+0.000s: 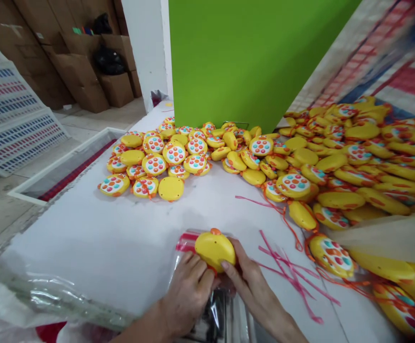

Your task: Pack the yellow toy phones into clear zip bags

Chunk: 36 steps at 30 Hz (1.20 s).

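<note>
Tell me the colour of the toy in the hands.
Yellow toy with an orange tab on top; head view.

We can't see the button face of the yellow plastic chick-shaped toy (214, 248), only its plain back, and our 2 hands cover its lower edge. The clear plastic bag (217, 312) runs off the bottom edge. The right side of the heap of yellow toys (389, 157) goes blurry and gets cropped.

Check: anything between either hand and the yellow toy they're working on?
Nothing visible. Left hand and right hand both touch the yellow toy directly; it sits at the mouth of a clear plastic bag on the white table.
</note>
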Each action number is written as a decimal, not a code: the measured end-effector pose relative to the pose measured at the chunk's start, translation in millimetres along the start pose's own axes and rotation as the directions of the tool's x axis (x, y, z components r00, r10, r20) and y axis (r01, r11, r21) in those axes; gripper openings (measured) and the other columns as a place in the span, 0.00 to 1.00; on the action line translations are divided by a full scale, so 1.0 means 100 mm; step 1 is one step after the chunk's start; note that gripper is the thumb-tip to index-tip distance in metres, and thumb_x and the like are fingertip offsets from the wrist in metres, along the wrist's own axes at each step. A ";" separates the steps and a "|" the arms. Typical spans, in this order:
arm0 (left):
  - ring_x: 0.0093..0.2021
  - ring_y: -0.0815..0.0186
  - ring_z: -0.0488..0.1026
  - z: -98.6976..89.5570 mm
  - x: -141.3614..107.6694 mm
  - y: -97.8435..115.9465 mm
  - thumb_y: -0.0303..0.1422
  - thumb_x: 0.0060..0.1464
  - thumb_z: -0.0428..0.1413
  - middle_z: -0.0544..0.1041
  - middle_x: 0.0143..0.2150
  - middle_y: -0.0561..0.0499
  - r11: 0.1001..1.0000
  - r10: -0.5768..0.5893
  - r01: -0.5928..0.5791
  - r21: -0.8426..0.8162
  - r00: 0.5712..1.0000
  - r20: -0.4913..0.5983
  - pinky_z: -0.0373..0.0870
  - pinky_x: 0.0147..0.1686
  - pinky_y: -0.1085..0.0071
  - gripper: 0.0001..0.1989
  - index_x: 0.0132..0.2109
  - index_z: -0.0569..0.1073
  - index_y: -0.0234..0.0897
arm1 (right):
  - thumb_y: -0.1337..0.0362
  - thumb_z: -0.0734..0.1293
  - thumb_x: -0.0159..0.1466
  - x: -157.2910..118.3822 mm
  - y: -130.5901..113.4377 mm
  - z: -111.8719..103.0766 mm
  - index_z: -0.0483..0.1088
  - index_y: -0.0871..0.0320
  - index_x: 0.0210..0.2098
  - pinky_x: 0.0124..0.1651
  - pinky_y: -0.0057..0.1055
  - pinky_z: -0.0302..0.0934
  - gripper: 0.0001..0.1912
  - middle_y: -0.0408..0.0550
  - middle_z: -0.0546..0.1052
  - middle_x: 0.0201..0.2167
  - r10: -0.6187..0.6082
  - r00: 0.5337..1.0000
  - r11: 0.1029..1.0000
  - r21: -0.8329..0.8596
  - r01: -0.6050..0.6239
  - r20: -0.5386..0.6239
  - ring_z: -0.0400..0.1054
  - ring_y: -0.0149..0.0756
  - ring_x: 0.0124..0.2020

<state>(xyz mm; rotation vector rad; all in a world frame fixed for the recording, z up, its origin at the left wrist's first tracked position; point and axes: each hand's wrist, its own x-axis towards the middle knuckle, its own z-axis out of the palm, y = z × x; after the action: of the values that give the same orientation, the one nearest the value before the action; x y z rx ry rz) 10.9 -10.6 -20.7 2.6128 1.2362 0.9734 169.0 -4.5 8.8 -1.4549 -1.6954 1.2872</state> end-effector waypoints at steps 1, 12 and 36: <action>0.28 0.65 0.67 -0.02 0.00 0.00 0.27 0.58 0.49 0.72 0.25 0.50 1.000 0.005 -0.005 -0.011 1.000 -0.004 0.63 0.32 0.67 0.12 0.27 0.69 0.34 | 0.54 0.54 0.66 0.00 0.00 -0.01 0.52 0.57 0.58 0.27 0.26 0.62 0.24 0.43 0.70 0.30 -0.005 1.000 1.000 -0.023 0.005 -0.005 0.63 0.29 0.23; 0.36 0.65 0.68 -0.40 0.10 -0.15 0.29 0.59 0.47 0.73 0.33 0.50 0.834 -0.448 0.413 -0.366 0.894 -0.012 0.65 0.38 0.67 0.07 0.37 0.69 0.37 | 0.51 0.56 0.65 -0.05 0.05 -0.01 0.51 0.59 0.60 0.30 0.27 0.64 0.28 0.42 0.71 0.27 0.081 0.996 0.984 0.165 -0.073 -0.040 0.67 0.31 0.25; 0.45 0.60 0.71 -0.25 0.02 -0.24 0.44 0.53 0.53 0.74 0.44 0.45 0.146 -0.752 0.791 -0.594 0.479 0.453 0.69 0.43 0.66 0.18 0.45 0.74 0.36 | 0.64 0.59 0.65 0.11 -0.09 -0.03 0.72 0.54 0.37 0.36 0.31 0.62 0.10 0.46 0.75 0.33 -0.193 0.979 0.775 -0.602 0.194 0.067 0.70 0.36 0.34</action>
<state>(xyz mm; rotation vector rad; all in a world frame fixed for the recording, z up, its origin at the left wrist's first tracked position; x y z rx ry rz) -18.9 1.8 -7.8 1.0144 1.4428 0.8561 165.2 7.7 16.6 -1.5454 -2.3266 0.6413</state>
